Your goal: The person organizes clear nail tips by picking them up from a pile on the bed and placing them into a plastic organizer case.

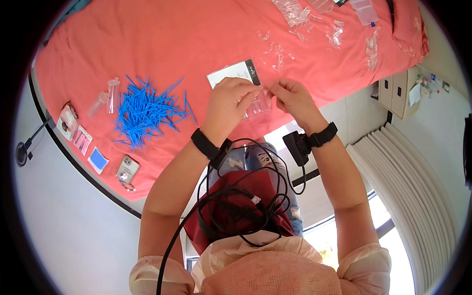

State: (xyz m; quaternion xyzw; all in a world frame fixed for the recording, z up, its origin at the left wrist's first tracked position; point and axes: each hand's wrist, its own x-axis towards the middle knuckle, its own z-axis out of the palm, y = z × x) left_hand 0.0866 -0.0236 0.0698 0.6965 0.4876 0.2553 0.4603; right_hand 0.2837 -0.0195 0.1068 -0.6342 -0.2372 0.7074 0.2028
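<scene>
On the salmon-pink bedsheet (166, 44), my left hand (234, 97) and my right hand (289, 96) face each other, fingertips close together. Between and below them lies a clear compartment box (256, 108) with small transparent pieces inside. Whether either hand pinches a small clear piece is too fine to tell. Behind my left hand is a white card with a black printed band (252, 72), partly covered by the hand. Several loose clear plastic pieces (279, 59) lie beyond my right hand. Black straps with small devices circle both wrists.
A pile of thin blue sticks (147, 110) is at left, beside two clear tubes (113, 96). Small packets (83, 140), a blue pad (98, 160) and a phone (128, 169) lie near the bed's edge. More clear pieces (335, 35) lie upper right. Black cables (243, 191) loop over my lap.
</scene>
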